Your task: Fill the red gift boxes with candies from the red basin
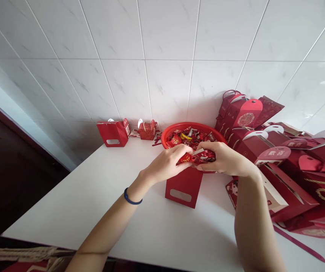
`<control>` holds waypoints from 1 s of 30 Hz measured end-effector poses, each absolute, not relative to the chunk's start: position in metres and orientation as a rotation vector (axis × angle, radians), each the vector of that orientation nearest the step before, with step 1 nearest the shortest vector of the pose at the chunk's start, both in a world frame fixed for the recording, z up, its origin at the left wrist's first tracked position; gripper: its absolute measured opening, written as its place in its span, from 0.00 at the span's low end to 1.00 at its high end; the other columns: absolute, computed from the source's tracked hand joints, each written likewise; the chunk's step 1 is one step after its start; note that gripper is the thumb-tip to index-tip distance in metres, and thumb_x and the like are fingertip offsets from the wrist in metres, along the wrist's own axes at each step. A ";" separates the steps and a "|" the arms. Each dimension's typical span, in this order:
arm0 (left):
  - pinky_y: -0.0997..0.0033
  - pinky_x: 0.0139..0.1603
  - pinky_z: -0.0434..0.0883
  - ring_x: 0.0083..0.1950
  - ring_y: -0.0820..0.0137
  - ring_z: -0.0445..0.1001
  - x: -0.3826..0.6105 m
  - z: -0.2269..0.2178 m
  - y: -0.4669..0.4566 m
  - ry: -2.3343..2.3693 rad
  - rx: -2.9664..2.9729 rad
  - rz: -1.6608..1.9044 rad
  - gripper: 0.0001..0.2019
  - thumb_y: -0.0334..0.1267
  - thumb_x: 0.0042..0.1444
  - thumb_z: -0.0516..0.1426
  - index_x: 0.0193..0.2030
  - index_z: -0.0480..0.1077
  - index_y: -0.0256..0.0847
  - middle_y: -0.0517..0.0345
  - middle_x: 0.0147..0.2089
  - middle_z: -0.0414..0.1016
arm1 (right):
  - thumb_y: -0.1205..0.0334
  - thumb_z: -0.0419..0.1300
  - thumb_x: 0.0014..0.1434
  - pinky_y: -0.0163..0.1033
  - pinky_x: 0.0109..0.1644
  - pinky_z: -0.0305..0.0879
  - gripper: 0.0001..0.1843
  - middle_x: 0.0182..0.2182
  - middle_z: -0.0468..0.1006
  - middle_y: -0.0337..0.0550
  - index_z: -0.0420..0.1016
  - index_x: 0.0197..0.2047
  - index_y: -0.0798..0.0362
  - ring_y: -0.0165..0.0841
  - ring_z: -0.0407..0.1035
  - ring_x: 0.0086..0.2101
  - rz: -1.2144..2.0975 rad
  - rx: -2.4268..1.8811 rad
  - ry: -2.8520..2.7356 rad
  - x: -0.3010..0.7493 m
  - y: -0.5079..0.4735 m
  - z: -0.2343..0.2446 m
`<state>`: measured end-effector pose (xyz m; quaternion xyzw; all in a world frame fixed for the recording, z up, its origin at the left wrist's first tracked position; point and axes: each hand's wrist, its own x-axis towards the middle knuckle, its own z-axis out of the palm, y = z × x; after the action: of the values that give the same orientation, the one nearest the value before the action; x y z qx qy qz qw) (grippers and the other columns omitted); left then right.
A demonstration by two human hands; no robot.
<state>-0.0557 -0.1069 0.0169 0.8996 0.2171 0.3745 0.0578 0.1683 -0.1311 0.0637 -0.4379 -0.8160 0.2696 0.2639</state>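
Holding a small bunch of wrapped sweets (pixel 200 156) between both hands, a person works at a white table (pixel 117 204). The left hand (pixel 168 162) pinches the bunch at its 9 o'clock end; the right hand (pixel 221 158) closes around the 3 o'clock end and covers more of it. The hands are together, fingertips almost meeting, both clamped on the sweets. The bunch lies crosswise, its long axis running from 9 to 3 o'clock, and neither hand is nearer than the other.

Just below, at 6 o'clock from the sweets, a red box (pixel 183 187) stands upright with its top under the hands. Whether the hands touch it cannot be told. At 12 o'clock, just behind the hands, a red basket (pixel 176 128) holds more sweets. At 3 o'clock, a pile of red gift boxes (pixel 293 166) spreads along the tiled wall (pixel 151 56). Two smaller red boxes (pixel 112 133) sit well apart at 10 o'clock. A blue band (pixel 132 199) circles the left wrist.
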 end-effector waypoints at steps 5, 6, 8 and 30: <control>0.71 0.40 0.73 0.40 0.70 0.74 -0.056 0.017 -0.103 0.588 2.733 1.238 0.08 0.31 0.64 0.60 0.37 0.63 0.43 0.58 0.39 0.72 | 0.63 0.67 0.49 0.31 0.25 0.52 0.09 0.23 0.72 0.33 0.69 0.29 0.51 0.27 0.61 0.23 0.509 -1.309 -2.200 0.163 -0.126 0.059; 0.72 0.39 0.73 0.39 0.71 0.73 -0.057 0.018 -0.104 0.588 2.732 1.232 0.08 0.31 0.64 0.60 0.37 0.63 0.43 0.59 0.38 0.71 | 0.62 0.67 0.49 0.32 0.25 0.51 0.11 0.21 0.70 0.32 0.67 0.28 0.51 0.26 0.59 0.22 0.486 -1.308 -2.186 0.162 -0.125 0.058; 0.72 0.38 0.72 0.37 0.71 0.71 -0.058 0.019 -0.104 0.615 2.721 1.208 0.08 0.33 0.64 0.60 0.37 0.63 0.43 0.59 0.38 0.70 | 0.58 0.68 0.50 0.32 0.24 0.49 0.16 0.18 0.66 0.31 0.62 0.25 0.50 0.26 0.56 0.20 0.455 -1.295 -2.159 0.160 -0.124 0.058; 0.63 0.51 0.78 0.57 0.60 0.77 -0.079 0.025 -0.091 0.771 2.531 0.854 0.12 0.45 0.66 0.59 0.43 0.82 0.43 0.48 0.62 0.73 | 0.61 0.66 0.50 0.36 0.39 0.67 0.10 0.33 0.80 0.40 0.81 0.37 0.54 0.35 0.72 0.35 0.621 -1.093 -1.940 0.169 -0.105 0.046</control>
<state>-0.0786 -0.0914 0.0245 0.8955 0.2727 0.3022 0.1799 0.1694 -0.1054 0.0461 -0.4326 -0.7681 0.2457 0.4030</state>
